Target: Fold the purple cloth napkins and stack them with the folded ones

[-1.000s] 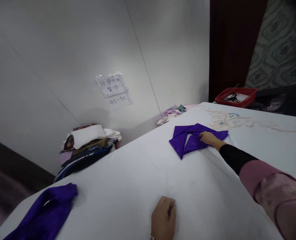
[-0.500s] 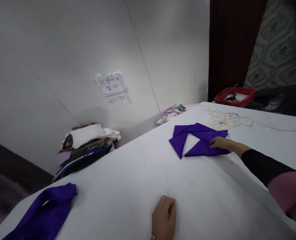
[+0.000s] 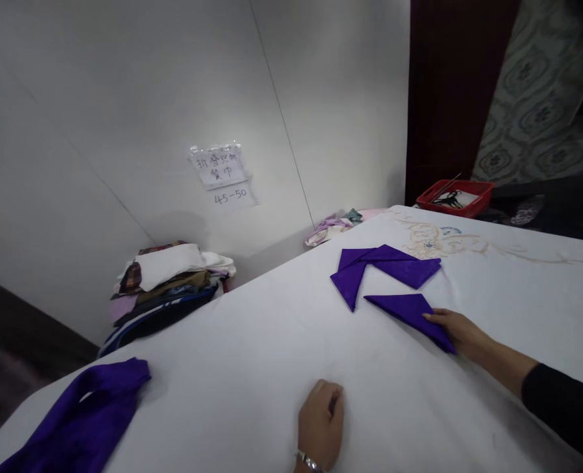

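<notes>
My right hand pinches the right part of a folded purple napkin, thumb on top and fingers beneath. This triangular piece lies apart from the other folded purple napkins, which overlap at their points just behind it. Curled into a loose fist, my left hand rests on the white tablecloth near the front edge of the view; no object shows in it. A bracelet or watch is on that wrist. Further left lies a loose, unfolded purple cloth, cut off by the bottom of the view.
Beyond the left table edge is a stack of folded clothes. Another small fabric pile sits by the wall, below a handwritten paper sign. A red basket with hangers stands at the far right, past the tablecloth's embroidery.
My right hand has drawn one folded napkin toward me and turned it, parting it from the others. My left hand stays in nearly the same place, still curled.
</notes>
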### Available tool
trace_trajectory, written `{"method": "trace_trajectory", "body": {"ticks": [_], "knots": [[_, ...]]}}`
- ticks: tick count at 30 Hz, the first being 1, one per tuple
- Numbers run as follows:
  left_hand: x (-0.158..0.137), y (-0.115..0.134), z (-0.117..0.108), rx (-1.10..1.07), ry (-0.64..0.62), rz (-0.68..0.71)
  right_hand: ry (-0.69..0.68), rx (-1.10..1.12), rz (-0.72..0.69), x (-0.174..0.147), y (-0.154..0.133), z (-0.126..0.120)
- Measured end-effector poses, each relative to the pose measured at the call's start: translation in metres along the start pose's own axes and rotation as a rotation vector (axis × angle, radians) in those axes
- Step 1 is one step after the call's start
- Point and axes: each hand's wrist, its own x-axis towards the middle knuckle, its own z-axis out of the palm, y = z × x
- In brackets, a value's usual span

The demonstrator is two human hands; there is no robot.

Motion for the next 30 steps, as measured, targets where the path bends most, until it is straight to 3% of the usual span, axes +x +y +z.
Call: {"method": "trace_trajectory", "body": {"ticks": [5,11,17,21,30], "knots": [[0.001,-0.001,0.001,0.009,0.005,0.001,-0.014,0.223,-0.138,-0.006,0.011,0.031],[0.002,-0.002,0.002,0.006,0.014,-0.001,0.082,0.413,-0.221,0.022,0.013,0.079],[0.002,-0.005,0.005,-0.016,0.026,0.015,0.164,0.508,-0.253,0.024,0.022,0.072],[0.002,-0.005,0.005,-0.019,0.03,0.012,0.168,0.587,-0.193,0.02,0.03,0.074],[0.002,-0.006,0.005,-0.017,0.029,0.029,0.206,0.62,-0.134,0.056,0.028,0.157]]}}
